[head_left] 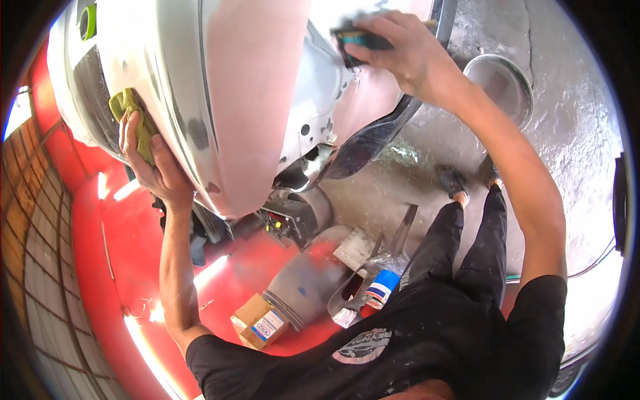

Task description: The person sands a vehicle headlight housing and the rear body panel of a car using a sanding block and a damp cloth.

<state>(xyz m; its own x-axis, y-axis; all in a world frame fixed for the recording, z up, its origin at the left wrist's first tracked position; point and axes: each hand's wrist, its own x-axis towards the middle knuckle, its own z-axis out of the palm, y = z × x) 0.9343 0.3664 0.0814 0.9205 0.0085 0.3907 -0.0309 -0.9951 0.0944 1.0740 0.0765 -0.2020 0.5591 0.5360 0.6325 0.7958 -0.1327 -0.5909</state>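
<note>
A white car body panel point(253, 100) with pinkish filler patches fills the upper middle, with holes and bare grey spots. My left hand point(150, 157) is closed on a yellow-green cloth point(133, 110), resting against the panel's curved left side. At the upper right, my right hand point(407, 57) grips a dark block with a teal part point(353, 43), held on or just over the inner panel; it is slightly blurred.
Below sit a dark machine point(287, 220), a grey drum point(300, 280), a cardboard box point(260, 320) and a blue-white can point(381, 288). A round metal basin point(523, 93) lies on the concrete floor at right. A red wall point(107, 233) with lights is left.
</note>
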